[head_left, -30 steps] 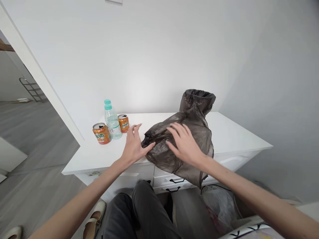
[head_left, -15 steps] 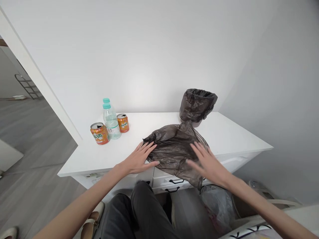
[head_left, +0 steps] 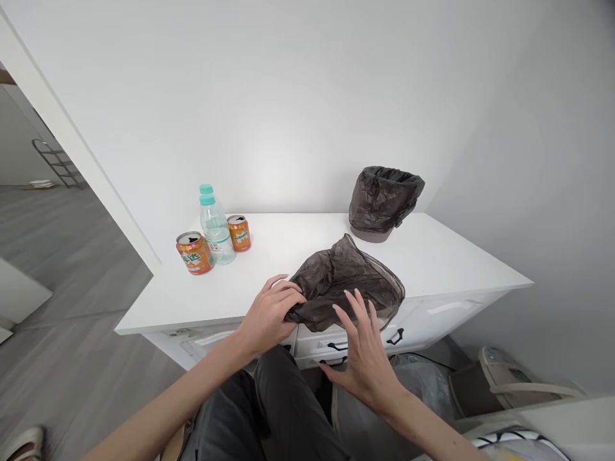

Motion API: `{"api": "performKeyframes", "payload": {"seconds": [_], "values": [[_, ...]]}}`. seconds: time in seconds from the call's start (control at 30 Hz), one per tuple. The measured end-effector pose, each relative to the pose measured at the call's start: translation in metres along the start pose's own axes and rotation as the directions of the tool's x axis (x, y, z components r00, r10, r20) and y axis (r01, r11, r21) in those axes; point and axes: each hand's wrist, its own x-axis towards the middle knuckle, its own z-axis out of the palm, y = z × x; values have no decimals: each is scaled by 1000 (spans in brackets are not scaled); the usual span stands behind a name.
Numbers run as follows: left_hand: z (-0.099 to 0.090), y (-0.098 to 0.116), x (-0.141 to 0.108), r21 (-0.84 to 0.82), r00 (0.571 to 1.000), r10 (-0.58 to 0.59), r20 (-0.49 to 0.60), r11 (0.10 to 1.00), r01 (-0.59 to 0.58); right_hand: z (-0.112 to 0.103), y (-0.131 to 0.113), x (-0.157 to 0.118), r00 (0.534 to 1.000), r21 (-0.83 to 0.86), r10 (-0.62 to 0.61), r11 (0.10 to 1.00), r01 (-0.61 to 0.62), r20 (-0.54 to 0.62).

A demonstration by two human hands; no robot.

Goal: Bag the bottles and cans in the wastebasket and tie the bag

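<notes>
Bin at the desk's back looks lined already; dark bag at the front edge seems only part-bunched, left hand gripping one end, right hand open over the ungathered end, contact unclear.

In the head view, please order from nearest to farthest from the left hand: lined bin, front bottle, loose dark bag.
1. Loose dark bag: in the left hand.
2. Front bottle: farther back, toward the left.
3. Lined bin: at the back right.

Left hand curls, right hand splays wide
</notes>
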Motion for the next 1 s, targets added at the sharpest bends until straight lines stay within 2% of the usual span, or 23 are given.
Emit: {"api": "performKeyframes", "payload": {"seconds": [0.07,0.13,0.2,0.3,0.4,0.5,0.6,0.7,0.77,0.83,0.87,0.93,1.0], "values": [[1,5,4,-20,998,-7,-55,1000,6,3,-12,16,991,16,48,999,-47,-122],[3,4,2,-2,998,15,-61,1000,-15,2,-16,31,971,8,96,995,-97,-217],[1,-5,-6,52,999,50,3,997,-50,-5,-9,41,954,-16,129,990,-138,-271],[-9,-24,-26,133,990,72,121,987,-88,-26,18,43,941,-61,150,982,-177,-303],[-19,-39,-45,120,987,31,160,992,-50,-50,53,41,955,-89,176,975,-202,-239],[-20,-45,-57,21,987,-92,135,996,90,-67,88,59,961,-65,254,963,-261,-108],[-14,-50,-57,-58,952,-289,100,953,296,-71,118,104,950,9,309,951,-310,44],[-9,-54,-50,-57,880,-474,20,879,474,-66,130,156,932,29,357,933,-359,65],[-10,-50,-45,-8,848,-509,-149,858,513,-59,118,176,944,26,329,944,-329,10],[-15,-42,-40,85,853,-412,-321,884,459,-46,88,177,981,31,187,982,-186,-53],[-17,-37,-39,149,876,-324,-357,906,396,-38,68,172,996,41,82,996,-80,-45],[-18,-30,-39,273,946,-146,-289,935,228,-17,27,155,994,64,-112,992,110,20],[-12,-30,-42,343,992,-55,-112,935,91,7,-3,141,968,92,-228,971,219,104]]}}
